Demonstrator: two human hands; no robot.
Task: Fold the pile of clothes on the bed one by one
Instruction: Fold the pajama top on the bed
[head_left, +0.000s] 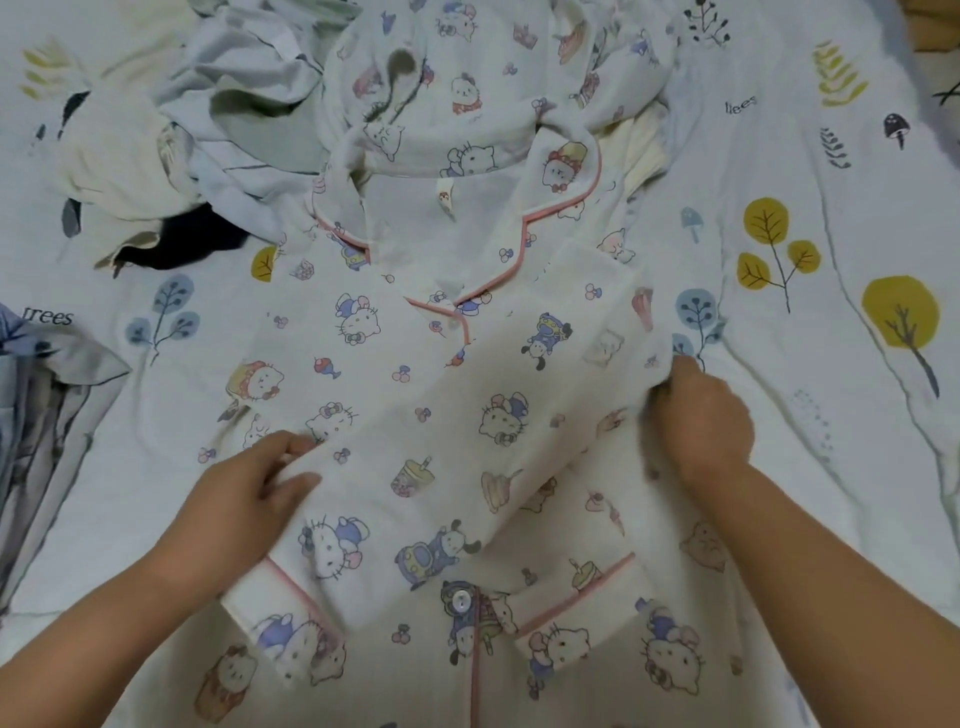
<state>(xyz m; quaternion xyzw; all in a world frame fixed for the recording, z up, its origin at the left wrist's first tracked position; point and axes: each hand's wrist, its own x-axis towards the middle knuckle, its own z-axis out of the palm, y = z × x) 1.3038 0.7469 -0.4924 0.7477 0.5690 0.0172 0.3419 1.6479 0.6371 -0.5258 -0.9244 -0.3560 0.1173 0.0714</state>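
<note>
A white pyjama shirt (415, 364) with cartoon cat prints and pink piping lies spread front-up on the bed, collar away from me. Its right sleeve (467, 467) is folded diagonally across the chest, cuff low on the left. My left hand (249, 493) rests on the sleeve near the cuff end, fingers straight along the cloth. My right hand (701, 421) grips the shirt's right edge where the sleeve fold begins, fingers curled into the fabric. Beyond the collar a pile of unfolded clothes (249, 119) lies heaped, with matching printed pyjama cloth (467, 78) on top.
The bed sheet (831, 260) is white with tree and leaf prints. A pale cream garment (114, 156) and a dark one (192, 244) lie at the pile's left. A grey-blue garment (47, 405) lies at the left edge.
</note>
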